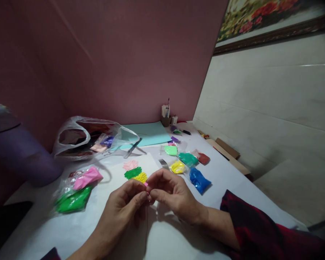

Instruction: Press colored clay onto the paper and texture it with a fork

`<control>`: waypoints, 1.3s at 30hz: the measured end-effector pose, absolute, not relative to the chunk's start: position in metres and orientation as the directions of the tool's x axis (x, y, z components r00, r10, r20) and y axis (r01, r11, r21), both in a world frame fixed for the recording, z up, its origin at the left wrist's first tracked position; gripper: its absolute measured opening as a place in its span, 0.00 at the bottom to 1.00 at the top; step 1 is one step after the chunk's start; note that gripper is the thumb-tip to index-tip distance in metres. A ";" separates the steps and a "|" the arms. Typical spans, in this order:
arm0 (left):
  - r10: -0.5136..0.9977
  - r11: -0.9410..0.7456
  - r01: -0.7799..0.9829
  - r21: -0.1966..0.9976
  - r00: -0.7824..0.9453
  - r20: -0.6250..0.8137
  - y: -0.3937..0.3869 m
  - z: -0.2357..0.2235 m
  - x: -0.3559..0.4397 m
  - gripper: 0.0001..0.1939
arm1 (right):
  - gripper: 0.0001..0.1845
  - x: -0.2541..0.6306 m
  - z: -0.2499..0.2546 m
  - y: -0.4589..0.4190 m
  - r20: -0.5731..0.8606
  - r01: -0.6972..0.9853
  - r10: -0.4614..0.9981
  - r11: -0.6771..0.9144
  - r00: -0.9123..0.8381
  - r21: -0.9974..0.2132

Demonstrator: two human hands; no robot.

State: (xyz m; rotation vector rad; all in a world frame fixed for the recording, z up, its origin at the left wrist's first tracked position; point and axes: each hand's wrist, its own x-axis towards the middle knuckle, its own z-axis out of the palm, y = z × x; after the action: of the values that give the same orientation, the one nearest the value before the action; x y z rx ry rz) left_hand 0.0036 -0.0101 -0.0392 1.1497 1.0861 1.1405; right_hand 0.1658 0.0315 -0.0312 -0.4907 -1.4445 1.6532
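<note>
My left hand (121, 205) and my right hand (176, 196) meet over the white paper (113, 191), thumbs and fingertips pinched close together. Whatever lies between them is tiny and mostly hidden; a bit of pink shows at the fingertips. Just beyond, textured patches of what looks like modelling clay sit on the paper: light pink (130, 165), green (133, 173) and yellow (141, 177), the last partly covered by my fingers. A fork (163, 163) lies past my right hand, beside a packet of yellow clay (178, 167).
Clay packets in blue (199, 180), teal (188, 159), brown (203, 158) and light green (170, 150) lie to the right. Pink (88, 177) and green (74, 199) packets are left, near a plastic bag (70, 148) and purple bottle (24, 151). A pen cup (166, 121) stands behind.
</note>
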 end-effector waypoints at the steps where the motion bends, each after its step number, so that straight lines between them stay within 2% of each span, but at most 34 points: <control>1: 0.994 0.048 -0.097 0.994 0.106 -0.038 -0.010 -0.040 0.004 0.11 | 0.11 0.166 -0.031 0.032 0.228 -0.357 0.801 0.019 -0.553 -0.934; 8: 0.992 -0.037 -0.025 0.999 0.119 0.040 -0.010 -0.031 0.003 0.13 | 0.13 0.163 -0.032 0.029 0.220 -0.370 0.836 0.022 -0.503 -0.929; 17: 0.982 -0.190 0.109 0.976 0.032 0.188 -0.009 -0.025 -0.005 0.09 | 0.11 0.147 -0.025 0.028 0.362 -0.213 0.865 0.303 -0.348 -0.929; 20: 0.963 -0.265 0.204 0.943 0.099 0.249 -0.008 -0.041 -0.012 0.05 | 0.10 0.150 -0.029 0.025 0.439 -0.128 0.843 0.420 -0.311 -0.898; 23: 0.943 -0.326 0.289 0.900 0.172 0.286 -0.007 -0.053 -0.018 0.05 | 0.09 0.156 -0.032 0.024 0.452 -0.054 0.831 0.461 -0.324 -0.886; 26: 0.942 -0.327 0.308 0.893 0.188 0.279 -0.009 -0.054 -0.019 0.02 | 0.11 0.161 -0.030 0.024 0.404 -0.048 0.828 0.420 -0.388 -0.906; 29: 0.958 -0.256 0.244 0.935 0.195 0.211 -0.011 -0.046 -0.014 0.05 | 0.10 0.165 -0.026 0.024 0.338 -0.114 0.806 0.325 -0.487 -0.939; 31: 0.976 -0.165 0.153 0.974 0.170 0.139 -0.012 -0.039 -0.008 0.07 | 0.09 0.166 -0.024 0.025 0.281 -0.197 0.798 0.207 -0.533 -0.958; 35: 0.989 0.014 -0.065 0.998 0.151 -0.004 -0.011 -0.030 0.002 0.14 | 0.17 0.165 -0.024 0.031 0.151 -0.328 0.760 -0.086 -0.632 -0.941; 39: 0.982 0.128 -0.221 0.967 0.163 -0.092 -0.006 -0.032 0.004 0.16 | 0.17 0.162 -0.027 0.038 0.094 -0.375 0.762 -0.205 -0.641 -0.904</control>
State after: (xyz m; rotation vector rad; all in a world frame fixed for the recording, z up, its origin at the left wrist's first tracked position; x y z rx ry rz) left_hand 0.0037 -0.0056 -0.0320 1.0276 0.9805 1.1195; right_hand 0.1624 0.0382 -0.0270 -0.4894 -1.2904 1.9225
